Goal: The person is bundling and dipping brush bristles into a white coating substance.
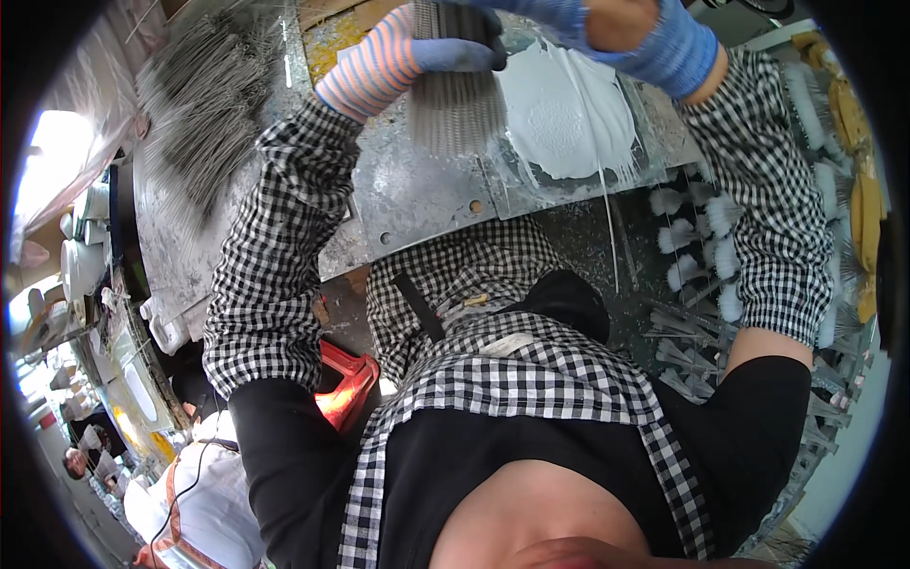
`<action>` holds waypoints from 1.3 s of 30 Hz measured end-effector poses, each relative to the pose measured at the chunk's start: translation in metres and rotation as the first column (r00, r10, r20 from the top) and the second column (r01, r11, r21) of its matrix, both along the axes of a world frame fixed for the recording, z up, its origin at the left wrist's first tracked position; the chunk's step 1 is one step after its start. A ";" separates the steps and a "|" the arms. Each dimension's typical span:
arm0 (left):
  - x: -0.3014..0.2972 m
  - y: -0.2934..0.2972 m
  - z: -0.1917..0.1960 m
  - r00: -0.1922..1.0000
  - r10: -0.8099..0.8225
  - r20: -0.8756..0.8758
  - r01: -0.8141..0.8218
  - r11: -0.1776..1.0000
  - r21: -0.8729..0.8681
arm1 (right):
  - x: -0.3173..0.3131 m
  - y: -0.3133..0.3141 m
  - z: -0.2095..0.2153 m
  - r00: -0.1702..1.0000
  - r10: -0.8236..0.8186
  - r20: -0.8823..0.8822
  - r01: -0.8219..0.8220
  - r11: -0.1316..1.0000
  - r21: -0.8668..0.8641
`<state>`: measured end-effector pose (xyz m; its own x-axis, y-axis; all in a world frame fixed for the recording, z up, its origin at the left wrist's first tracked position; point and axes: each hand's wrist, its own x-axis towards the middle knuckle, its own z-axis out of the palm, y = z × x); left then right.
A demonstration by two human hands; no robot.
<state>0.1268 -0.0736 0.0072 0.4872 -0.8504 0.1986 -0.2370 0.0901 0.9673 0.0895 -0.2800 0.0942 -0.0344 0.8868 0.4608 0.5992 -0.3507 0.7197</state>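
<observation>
In the upper middle, my left hand (398,55), in a pink-and-grey striped glove with blue fingers, is closed around a bundle of thin grey twisted wires (457,112). The wire ends hang down over the metal tabletop. My right hand (626,33) wears a blue knitted glove with a brown patch and reaches toward the bundle's upper part. The frame's top edge cuts off its fingers, so its grip is hidden. Just right of the bundle, thick white paste (569,119) is spread on a flat sheet, and strings of it trail over the table's near edge.
A large heap of similar wires (204,104) lies at the table's left. The metal tabletop (417,204) has round holes near its front edge. White round brush heads (678,235) stand in rows at the right. A red object (346,384) is beside my lap. Another person (76,462) appears far left.
</observation>
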 end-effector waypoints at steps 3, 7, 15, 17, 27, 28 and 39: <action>0.010 0.013 -0.010 0.958 -0.061 -0.282 0.025 0.991 -0.130 | -0.023 -0.020 -0.029 0.894 0.102 -0.435 0.040 0.951 0.305; 0.008 0.021 -0.033 0.920 -0.185 -0.345 0.077 0.949 -0.304 | -0.098 -0.033 -0.045 0.468 0.102 -0.878 0.544 0.750 0.377; -0.007 0.066 -0.077 0.815 -0.366 -0.450 -0.044 0.735 -0.677 | -0.159 -0.032 -0.099 0.316 0.188 -0.930 0.731 0.577 0.365; -0.012 0.069 -0.084 0.782 -0.417 -0.464 -0.055 0.695 -0.717 | -0.166 -0.029 -0.103 0.297 0.241 -0.924 0.742 0.551 0.382; -0.020 0.078 -0.086 0.746 -0.225 -0.627 -0.268 0.760 -0.592 | -0.152 -0.008 -0.115 0.191 0.380 -0.905 0.749 0.540 0.384; -0.017 0.077 -0.085 0.753 -0.239 -0.613 -0.233 0.774 -0.589 | -0.146 -0.005 -0.115 0.223 0.390 -0.893 0.714 0.559 0.422; -0.003 0.034 -0.067 0.786 0.041 -0.617 -0.182 0.969 -0.168 | -0.070 0.019 -0.128 -0.095 0.274 -0.957 0.790 0.605 0.095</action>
